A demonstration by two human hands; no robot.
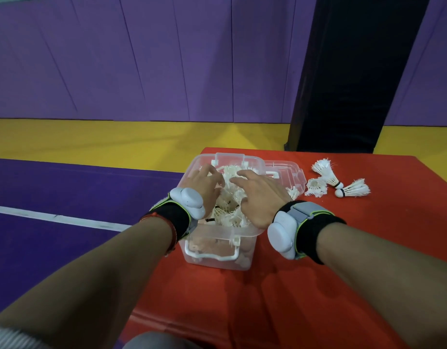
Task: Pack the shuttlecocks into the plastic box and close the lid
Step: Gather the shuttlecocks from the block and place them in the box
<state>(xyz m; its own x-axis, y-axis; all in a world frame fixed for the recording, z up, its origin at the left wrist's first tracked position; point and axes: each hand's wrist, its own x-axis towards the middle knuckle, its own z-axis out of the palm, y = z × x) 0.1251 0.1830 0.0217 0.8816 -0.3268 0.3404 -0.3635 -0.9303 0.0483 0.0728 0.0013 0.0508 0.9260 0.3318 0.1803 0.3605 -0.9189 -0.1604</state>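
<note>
A clear plastic box (218, 258) stands on a red mat (280, 293), heaped with several white feather shuttlecocks (232, 197). Both hands lie flat on top of the heap, fingers spread. My left hand (205, 183) covers the left side and my right hand (260, 195) covers the right side. Neither hand grips a shuttlecock. The clear lid (284, 170) lies behind and to the right of the box, off it. Three more shuttlecocks (329, 176) rest on the mat to the right of the lid.
The mat's left edge runs close beside the box, with purple and yellow floor (66, 197) beyond it. A dark pillar (343, 96) stands behind the mat against a purple padded wall. A white handle (212, 255) hangs on the box's near side.
</note>
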